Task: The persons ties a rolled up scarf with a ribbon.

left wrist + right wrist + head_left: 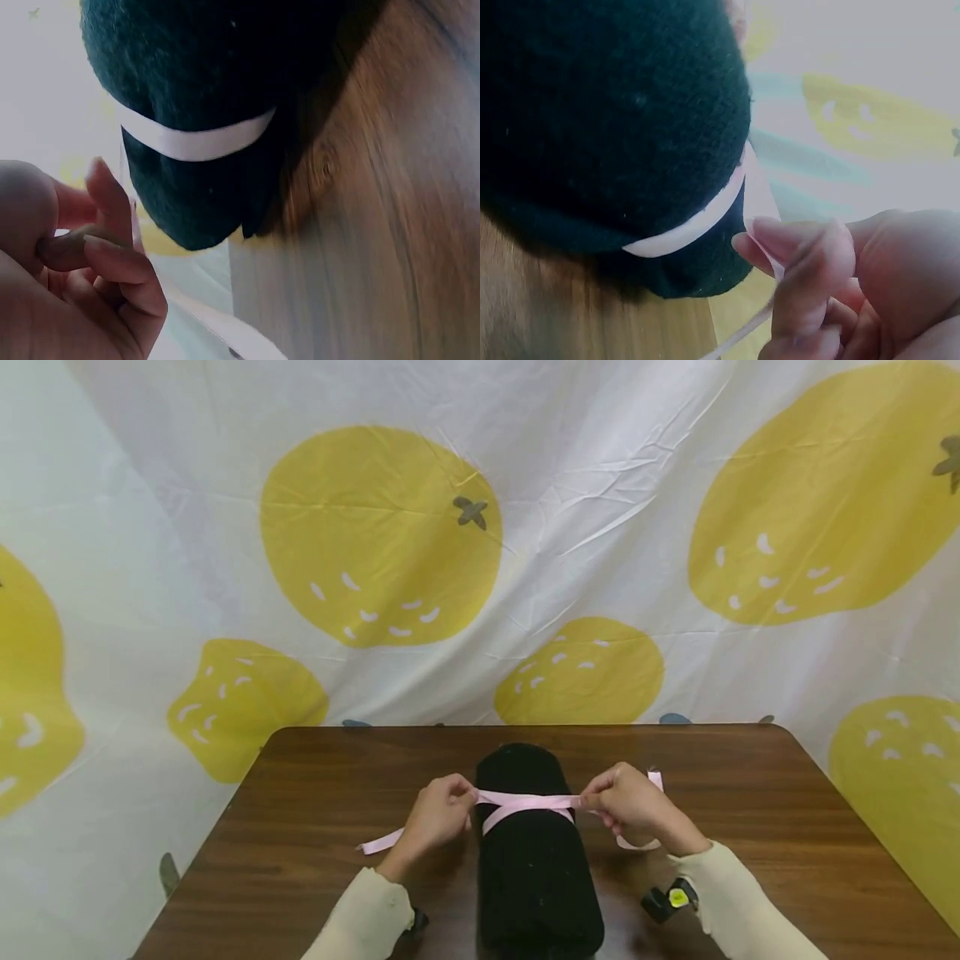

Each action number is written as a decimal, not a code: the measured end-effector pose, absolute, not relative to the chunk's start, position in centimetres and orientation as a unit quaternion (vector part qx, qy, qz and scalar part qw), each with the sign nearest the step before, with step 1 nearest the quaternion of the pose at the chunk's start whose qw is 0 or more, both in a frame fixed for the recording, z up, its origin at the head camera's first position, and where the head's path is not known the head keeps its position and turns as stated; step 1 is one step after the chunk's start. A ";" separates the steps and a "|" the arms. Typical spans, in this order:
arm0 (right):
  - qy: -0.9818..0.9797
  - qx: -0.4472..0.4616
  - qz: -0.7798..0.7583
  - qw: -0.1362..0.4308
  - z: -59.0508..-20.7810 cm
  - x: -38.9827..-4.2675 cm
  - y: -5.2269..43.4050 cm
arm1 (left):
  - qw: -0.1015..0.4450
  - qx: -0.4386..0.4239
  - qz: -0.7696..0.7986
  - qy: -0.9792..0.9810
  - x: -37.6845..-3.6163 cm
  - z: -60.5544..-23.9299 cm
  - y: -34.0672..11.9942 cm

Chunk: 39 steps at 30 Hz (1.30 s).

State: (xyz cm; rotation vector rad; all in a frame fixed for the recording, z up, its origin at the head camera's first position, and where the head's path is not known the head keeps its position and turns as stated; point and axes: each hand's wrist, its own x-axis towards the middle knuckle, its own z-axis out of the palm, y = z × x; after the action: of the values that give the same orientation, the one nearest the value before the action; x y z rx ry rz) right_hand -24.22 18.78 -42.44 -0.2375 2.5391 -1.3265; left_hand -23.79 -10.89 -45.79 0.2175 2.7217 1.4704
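Rolled black cloth (pixel 536 852) lies lengthwise on the brown table (pixel 787 827), its near end at six o'clock, the far end pointing to twelve. Behind hangs a white backdrop (pixel 600 485) printed with yellow fruit. At nine o'clock of the roll, the left hand (pixel 437 817) pinches the pink ribbon (pixel 525 802) with curled fingers (pixel 112 259); at three o'clock the right hand (pixel 633 806) pinches the other end between thumb and fingertips (pixel 780 240). That ribbon crosses tight over the roll's top, loose tails trailing on the table at both sides.
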 end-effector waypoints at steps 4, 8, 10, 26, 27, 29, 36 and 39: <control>0.834 -0.068 -0.520 0.175 -42.3 -24.1 19.0 | 0.004 0.058 0.493 0.868 -23.7 -45.6 -10.4; 0.814 -0.054 -0.548 0.185 -42.2 -23.9 18.7 | -0.023 0.060 0.498 0.865 -23.6 -45.6 -10.0; 0.816 -0.048 -0.549 0.174 -42.3 -23.8 18.5 | -0.031 0.059 0.505 0.861 -23.5 -45.5 -9.8; 0.766 -0.006 -0.641 0.047 -42.8 -23.5 15.7 | 0.008 -0.021 0.760 0.650 -23.4 -45.5 -7.7; 0.758 -0.005 -0.651 0.042 -42.9 -23.5 15.6 | 0.013 -0.028 0.768 0.639 -23.4 -45.5 -7.7; 0.745 -0.004 -0.666 0.029 -42.9 -23.6 15.4 | 0.023 -0.035 0.782 0.622 -23.4 -45.4 -7.5; 0.714 -0.001 -0.700 0.000 -43.0 -23.6 14.8 | 0.022 -0.050 0.807 0.588 -23.6 -45.3 -7.2; 0.705 0.007 -0.709 -0.010 -43.1 -23.6 14.4 | 0.008 -0.056 0.808 0.586 -23.6 -45.4 -7.2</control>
State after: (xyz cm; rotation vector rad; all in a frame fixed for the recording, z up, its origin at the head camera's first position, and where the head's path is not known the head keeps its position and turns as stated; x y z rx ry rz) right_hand -23.57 14.43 -43.10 0.0207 2.2282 -2.2434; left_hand -23.57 -7.16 -45.42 -0.1753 1.8326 2.5258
